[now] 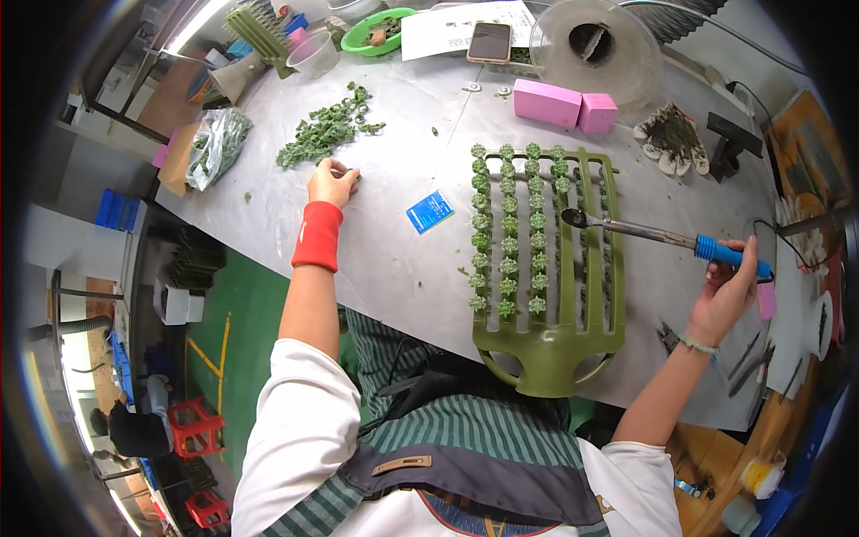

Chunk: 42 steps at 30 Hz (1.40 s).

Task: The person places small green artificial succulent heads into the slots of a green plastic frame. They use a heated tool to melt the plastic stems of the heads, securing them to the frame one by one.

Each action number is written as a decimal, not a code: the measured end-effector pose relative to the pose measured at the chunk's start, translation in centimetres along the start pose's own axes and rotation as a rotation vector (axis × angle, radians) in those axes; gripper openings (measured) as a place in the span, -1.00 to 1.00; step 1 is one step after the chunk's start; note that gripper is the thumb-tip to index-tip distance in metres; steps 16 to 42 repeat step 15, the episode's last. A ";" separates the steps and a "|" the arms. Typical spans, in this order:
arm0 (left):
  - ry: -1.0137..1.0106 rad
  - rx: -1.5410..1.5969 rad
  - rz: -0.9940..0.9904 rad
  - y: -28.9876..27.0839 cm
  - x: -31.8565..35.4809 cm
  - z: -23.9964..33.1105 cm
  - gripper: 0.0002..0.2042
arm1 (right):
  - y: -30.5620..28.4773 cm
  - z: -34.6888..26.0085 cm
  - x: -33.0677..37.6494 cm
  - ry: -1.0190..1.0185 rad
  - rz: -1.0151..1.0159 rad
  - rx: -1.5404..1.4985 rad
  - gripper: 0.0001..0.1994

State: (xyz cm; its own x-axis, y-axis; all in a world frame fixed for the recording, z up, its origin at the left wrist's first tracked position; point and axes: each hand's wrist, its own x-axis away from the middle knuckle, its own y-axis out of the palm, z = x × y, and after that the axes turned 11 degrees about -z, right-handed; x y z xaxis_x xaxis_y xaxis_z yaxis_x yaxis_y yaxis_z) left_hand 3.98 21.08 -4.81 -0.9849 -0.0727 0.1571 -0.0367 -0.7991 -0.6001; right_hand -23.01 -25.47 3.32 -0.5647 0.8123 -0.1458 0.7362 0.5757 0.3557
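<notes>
My right hand (723, 300) is wrapped round the blue handle of a soldering iron (658, 234). Its dark, rounded tip hovers over an olive-green plastic frame (546, 358) with long slots. Small green star-shaped plastic pieces (508, 224) line the left bars in rows, with a shorter row to their right; the rightmost bars carry none of these stars. On the left, my left hand (333, 185), above a red wristband, pinches a small dark green piece, mostly hidden by the fingers. Just beyond that hand lies a loose pile of green pieces (322, 130).
A blue card (430, 212) lies between hand and frame. Pink blocks (548, 103), a stained glove (673, 139), a phone (489, 42) and a wide funnel-like hood (635, 63) stand farther back. A clear bag (217, 145) sits left; pliers (667, 336) lie right.
</notes>
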 end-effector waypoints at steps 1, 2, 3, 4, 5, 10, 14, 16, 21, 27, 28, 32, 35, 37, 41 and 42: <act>0.003 0.005 -0.012 0.4 0.4 0.6 -0.79 | -0.1 -0.2 0.1 -0.006 0.007 0.009 -0.69; 0.121 0.014 -0.079 0.7 0.8 1.2 -0.80 | 0.0 -0.2 0.1 -0.009 0.000 0.021 -0.68; 0.239 0.028 -0.148 1.2 1.4 2.1 -0.82 | -0.1 -0.4 0.1 -0.014 -0.006 0.036 -0.68; 0.335 0.043 -0.182 2.0 2.5 3.5 -0.82 | -0.3 -0.3 0.0 -0.016 -0.004 0.037 -0.68; 0.385 0.089 -0.230 3.1 3.6 5.0 -0.81 | -0.5 -0.1 -0.1 -0.025 0.007 0.053 -0.68; 0.664 0.139 -0.597 9.6 12.8 14.0 -0.79 | -1.0 0.0 0.0 -0.059 -0.029 0.052 -0.68; 0.834 -0.195 -0.506 12.7 15.3 16.4 -0.73 | -1.2 0.6 0.0 -0.053 -0.029 0.029 -0.69; 0.844 -0.191 -0.514 13.1 15.5 16.7 -0.73 | -1.2 0.8 0.0 -0.050 -0.039 0.021 -0.70; 0.844 -0.191 -0.514 13.1 15.5 16.7 -0.73 | -1.2 0.8 0.0 -0.050 -0.039 0.021 -0.70; 0.844 -0.191 -0.514 13.1 15.5 16.7 -0.73 | -1.2 0.8 0.0 -0.050 -0.039 0.021 -0.70; 0.844 -0.191 -0.514 13.1 15.5 16.7 -0.73 | -1.2 0.8 0.0 -0.050 -0.039 0.021 -0.70; 0.844 -0.191 -0.514 13.1 15.5 16.7 -0.73 | -1.2 0.8 0.0 -0.050 -0.039 0.021 -0.70; 0.844 -0.191 -0.514 13.1 15.5 16.7 -0.73 | -1.2 0.8 0.0 -0.050 -0.039 0.021 -0.70; 0.844 -0.191 -0.514 13.1 15.5 16.7 -0.73 | -1.2 0.8 0.0 -0.050 -0.039 0.021 -0.70; 0.844 -0.191 -0.514 13.1 15.5 16.7 -0.73 | -1.2 0.8 0.0 -0.050 -0.039 0.021 -0.70; 0.844 -0.191 -0.514 13.1 15.5 16.7 -0.73 | -1.2 0.8 0.0 -0.050 -0.039 0.021 -0.70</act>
